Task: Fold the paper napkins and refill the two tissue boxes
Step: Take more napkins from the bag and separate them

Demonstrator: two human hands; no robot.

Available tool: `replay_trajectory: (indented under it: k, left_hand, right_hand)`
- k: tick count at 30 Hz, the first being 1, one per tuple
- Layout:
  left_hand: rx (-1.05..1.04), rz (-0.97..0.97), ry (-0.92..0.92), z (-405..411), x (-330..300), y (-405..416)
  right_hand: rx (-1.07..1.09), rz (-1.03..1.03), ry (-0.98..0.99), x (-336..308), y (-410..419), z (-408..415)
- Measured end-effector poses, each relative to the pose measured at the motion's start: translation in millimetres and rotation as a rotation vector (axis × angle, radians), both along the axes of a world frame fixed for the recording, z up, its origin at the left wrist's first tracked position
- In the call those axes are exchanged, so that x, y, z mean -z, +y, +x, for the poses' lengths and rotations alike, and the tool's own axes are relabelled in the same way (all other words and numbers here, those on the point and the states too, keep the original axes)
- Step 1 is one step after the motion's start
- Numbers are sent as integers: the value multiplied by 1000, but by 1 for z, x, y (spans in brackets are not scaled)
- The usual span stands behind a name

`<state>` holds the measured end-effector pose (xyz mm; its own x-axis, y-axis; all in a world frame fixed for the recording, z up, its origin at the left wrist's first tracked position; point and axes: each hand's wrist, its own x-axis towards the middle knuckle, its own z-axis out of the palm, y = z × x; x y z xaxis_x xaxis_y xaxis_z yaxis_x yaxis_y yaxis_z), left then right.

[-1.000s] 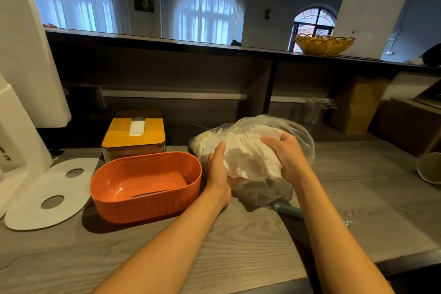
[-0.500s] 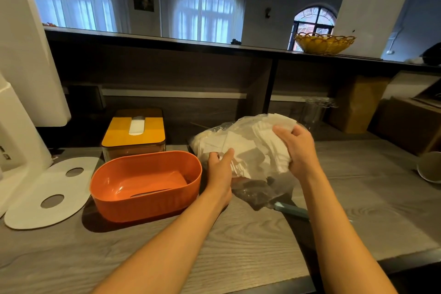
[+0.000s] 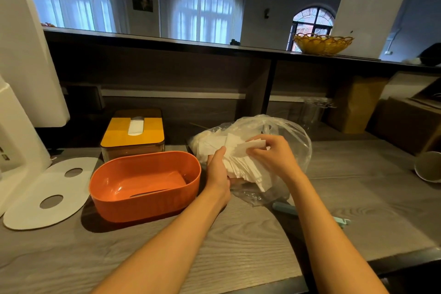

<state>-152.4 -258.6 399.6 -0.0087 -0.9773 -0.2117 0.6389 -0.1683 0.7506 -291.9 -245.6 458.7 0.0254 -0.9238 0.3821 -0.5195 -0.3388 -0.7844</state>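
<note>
A clear plastic bag (image 3: 290, 137) full of white paper napkins (image 3: 241, 164) lies on the grey wooden counter (image 3: 238, 246). My left hand (image 3: 217, 170) grips the napkin stack from its left side. My right hand (image 3: 274, 155) pinches the top napkins at the bag's mouth and lifts their edge. To the left stands an open, empty orange tissue box (image 3: 145, 186). Behind it sits a second box with a yellow lid (image 3: 133, 132), a white tissue showing in its slot.
A white oval lid with two holes (image 3: 47, 193) lies at the left beside a white appliance (image 3: 19, 107). A teal-handled tool (image 3: 310, 213) lies under my right forearm. A paper cup (image 3: 428, 169) lies at the right edge. Cardboard boxes (image 3: 405, 122) stand at the back right.
My right hand has come down from the top of the bag and now pinches a bunch of napkins pulled partly out. My left hand has shifted up against the stack.
</note>
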Motion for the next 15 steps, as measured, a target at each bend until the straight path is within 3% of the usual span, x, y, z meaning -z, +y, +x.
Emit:
replay_trajectory:
  k: [3,8,13,15]
  left_hand:
    - [9,7,1,0,-2,1]
    - [-19,13,-11,0,-4,1]
    - [-18,26,-5,-1,-5,3]
    - [-18,35,11,0,-6,4]
  right_hand:
    - [46,-29,-111,-2,-1,-2]
    - [97,-133,-475,-11,5,-9]
    - [-25,-145,-951,-20,10,-15]
    - [-57,-130,-1002,-22,12,-17]
